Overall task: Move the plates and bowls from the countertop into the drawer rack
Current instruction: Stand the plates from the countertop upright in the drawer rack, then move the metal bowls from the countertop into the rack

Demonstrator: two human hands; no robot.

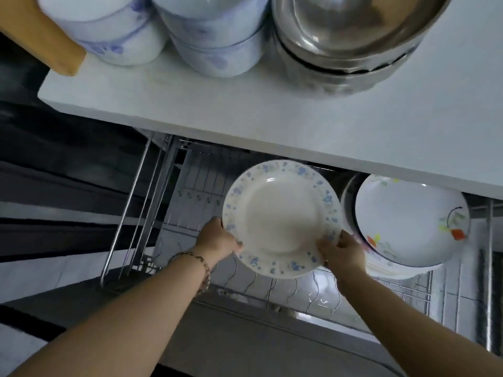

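Below the white countertop point(272, 112), mid-frame, left hand point(217, 236) and right hand point(343, 253) gripped a blue-flowered plate point(281, 219) over the drawer rack point(272, 288); best tilted upright into a free slot.

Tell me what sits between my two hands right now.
The blue-flowered plate, held by left hand and right hand over the rack, in the head view.
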